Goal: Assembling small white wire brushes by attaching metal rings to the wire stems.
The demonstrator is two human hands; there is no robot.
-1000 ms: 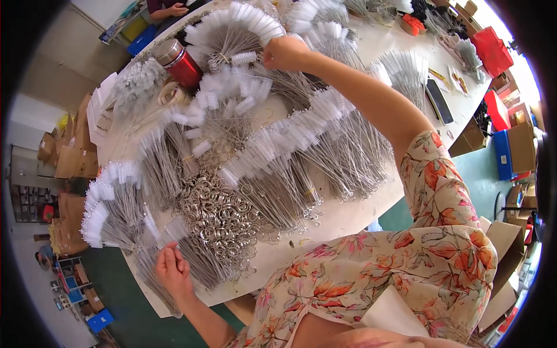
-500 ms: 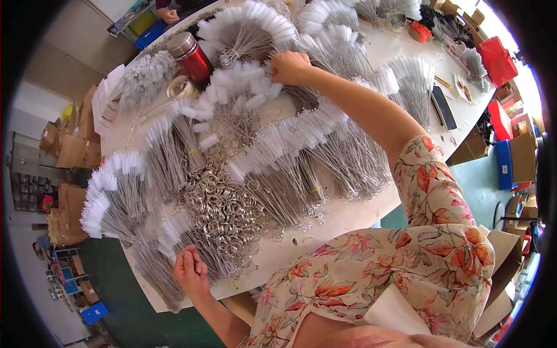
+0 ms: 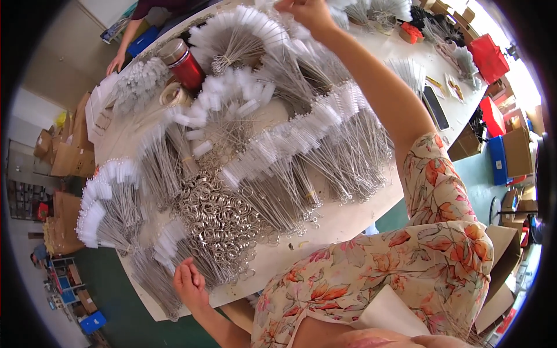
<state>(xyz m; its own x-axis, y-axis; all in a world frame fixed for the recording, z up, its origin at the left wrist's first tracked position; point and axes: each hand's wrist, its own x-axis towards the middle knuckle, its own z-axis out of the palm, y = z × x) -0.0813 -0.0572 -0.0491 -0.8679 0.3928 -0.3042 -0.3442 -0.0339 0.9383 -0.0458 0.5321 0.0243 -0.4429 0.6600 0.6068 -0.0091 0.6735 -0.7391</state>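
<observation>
My left hand [image 3: 191,284] is at the near left edge of the table, its fingers curled together beside a bunch of wire-handled brushes with white bristles [image 3: 168,243]. Anything it might grip is too small to make out. Stretched to the far side, my right hand [image 3: 310,14] has bent fingers at the picture's upper rim, above a fanned bundle of white brushes [image 3: 238,32]. What those fingers pinch, if anything, I cannot make out. Between my arms lie a heap of shiny metal rings [image 3: 217,211] and a long row of clear-bristled brushes [image 3: 296,142].
A red flask [image 3: 187,66] with a metal lid stands at the back left, near a roll of tape [image 3: 174,94]. A phone [image 3: 436,108] lies at the right. Across the table, another person's hand [image 3: 116,62] rests by the edge. Cardboard boxes [image 3: 74,153] stand left.
My right hand has moved farther away, from beside the white brushes to the picture's upper rim. My left hand stays near the same bunch. The other person's arm has reached toward the table's left corner.
</observation>
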